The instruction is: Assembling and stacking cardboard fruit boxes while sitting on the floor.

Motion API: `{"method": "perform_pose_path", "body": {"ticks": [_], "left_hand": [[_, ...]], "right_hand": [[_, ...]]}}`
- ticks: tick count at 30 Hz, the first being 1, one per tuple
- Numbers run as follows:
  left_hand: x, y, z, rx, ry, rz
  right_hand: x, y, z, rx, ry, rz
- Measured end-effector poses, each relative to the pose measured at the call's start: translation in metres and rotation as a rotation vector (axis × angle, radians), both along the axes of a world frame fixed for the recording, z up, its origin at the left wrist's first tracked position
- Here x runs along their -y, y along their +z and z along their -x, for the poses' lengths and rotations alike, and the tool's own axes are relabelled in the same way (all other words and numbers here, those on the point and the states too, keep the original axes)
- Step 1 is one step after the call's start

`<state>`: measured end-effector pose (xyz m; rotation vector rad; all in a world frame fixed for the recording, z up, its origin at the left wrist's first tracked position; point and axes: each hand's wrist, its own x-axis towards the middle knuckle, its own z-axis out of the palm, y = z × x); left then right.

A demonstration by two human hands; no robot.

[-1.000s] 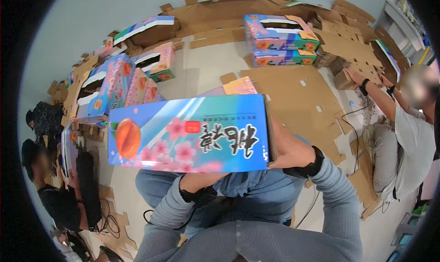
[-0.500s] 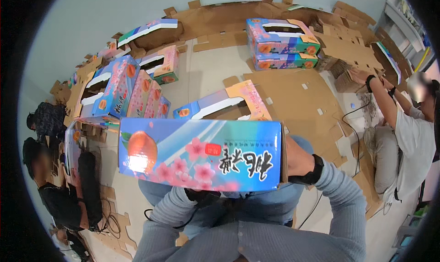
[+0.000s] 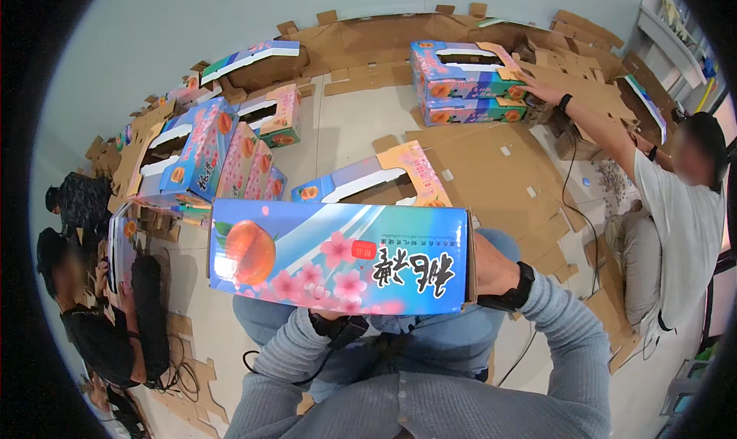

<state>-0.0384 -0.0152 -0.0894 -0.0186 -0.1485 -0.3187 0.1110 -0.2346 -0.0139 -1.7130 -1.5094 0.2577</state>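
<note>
Over my lap is a blue cardboard fruit box [image 3: 330, 258], its printed side with a peach and pink blossoms facing up. My right hand [image 3: 497, 266] grips it at the right end, the fingers hidden behind the edge. My left hand [image 3: 330, 314] holds it from beneath; only a sliver shows below the near edge. Just beyond lies another fruit box [image 3: 353, 176] with a long opening and white flaps in its top, partly covered by the one I hold.
Finished-looking boxes [image 3: 192, 151] stand in a row at left. Two stacked boxes [image 3: 464, 86] stand at far right, touched by a co-worker's hand [image 3: 541, 89]. Flat cardboard [image 3: 499, 162] covers floor ahead; a black cable [image 3: 572, 185] runs at right. Another person [image 3: 96, 339] sits at left.
The box in my hands has shifted slightly right and tilted a little. The co-worker at right has moved a hand from the brown cardboard stack to the two stacked boxes.
</note>
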Motion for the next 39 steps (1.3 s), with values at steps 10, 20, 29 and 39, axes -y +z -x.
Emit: {"method": "perform_pose_path", "body": {"ticks": [10, 20, 29, 39], "left_hand": [[0.0, 0.011, -0.023, 0.489, 0.232, -1.527], [-0.025, 0.066, -0.041, 0.083, 0.423, -1.81], [-0.017, 0.07, -0.077, 0.126, 0.292, -1.696], [-0.04, 0.053, -0.066, -0.028, 0.357, -1.791]], "right_hand": [[0.0, -0.014, -0.001, -0.19, -0.047, 0.026], [-0.001, -0.003, -0.055, 0.051, -0.151, 0.139], [0.01, -0.02, -0.066, 0.041, -0.238, 0.17], [0.004, -0.035, -0.084, 0.016, -0.156, 0.283]]}}
